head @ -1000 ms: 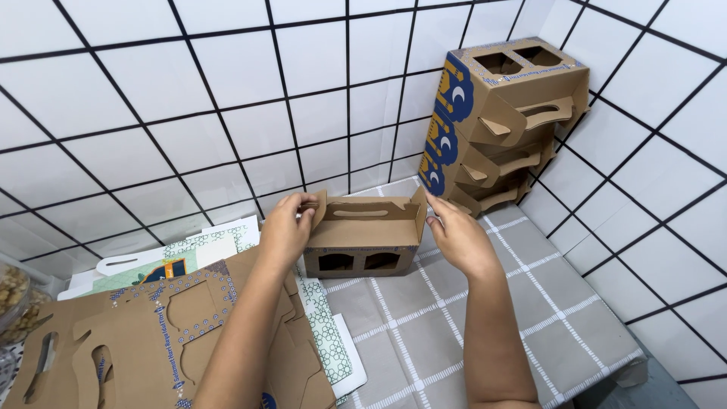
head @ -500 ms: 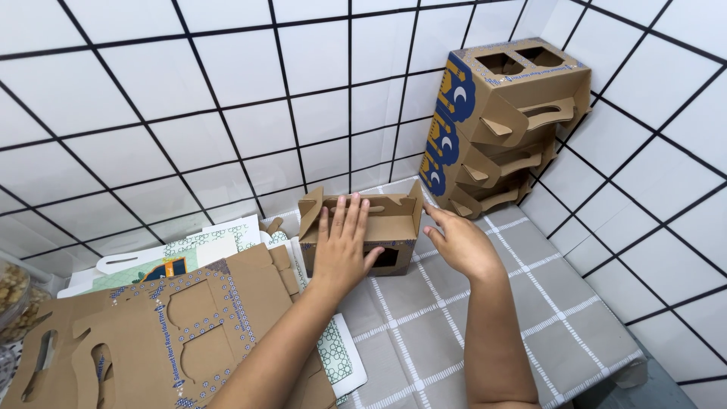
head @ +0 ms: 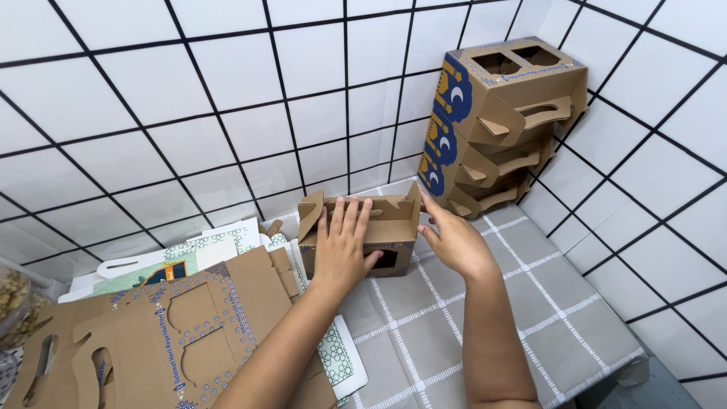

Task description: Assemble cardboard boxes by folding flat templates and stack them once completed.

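Note:
A small brown cardboard box point(head: 392, 226) with cut-out windows stands on the grey checked cloth point(head: 545, 318) near the tiled wall. My left hand point(head: 344, 242) lies flat with fingers spread over the box's front face and top edge. My right hand point(head: 453, 241) presses against the box's right end, fingers by its raised side flap. The box's flaps stand up at both ends.
A stack of folded brown boxes point(head: 496, 121) with blue patterned sides leans in the right corner. Flat unfolded cardboard blanks point(head: 159, 341) lie at the lower left over printed sheets point(head: 212, 246). A container of food point(head: 14, 299) sits at the far left edge.
My left hand moved from the box's left flap onto its front face. My right hand stayed at the box's right end. The box has barely shifted.

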